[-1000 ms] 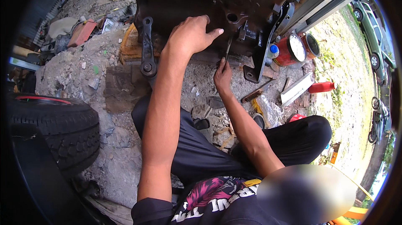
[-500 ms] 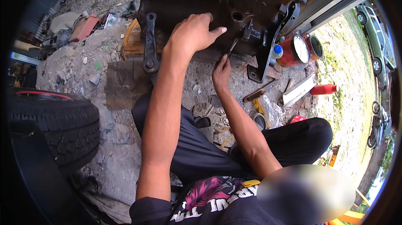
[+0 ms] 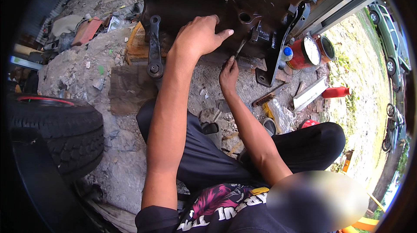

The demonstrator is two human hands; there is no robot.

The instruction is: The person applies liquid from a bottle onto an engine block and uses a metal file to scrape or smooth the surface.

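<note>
1. Left hand [image 3: 200, 37] lies flat and open against the lower face of the dark engine block [image 3: 226, 3], gripping nothing.
2. Right hand [image 3: 228, 73] is closed around a thin metal tool [image 3: 239, 48], whose tip touches the block's lower edge, just right of the left hand.
3. Red tins [image 3: 310, 51] stand right of the block.
4. Below-left of the block lies a tyre [image 3: 52, 133].

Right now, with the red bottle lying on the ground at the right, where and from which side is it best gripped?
Probably around the middle of its body, coming down from above. The red bottle lies on its side on bare ground with its length running left to right and its top side open. The metal strip sits close at its left end, so a grip there or from that side looks more crowded.
</note>
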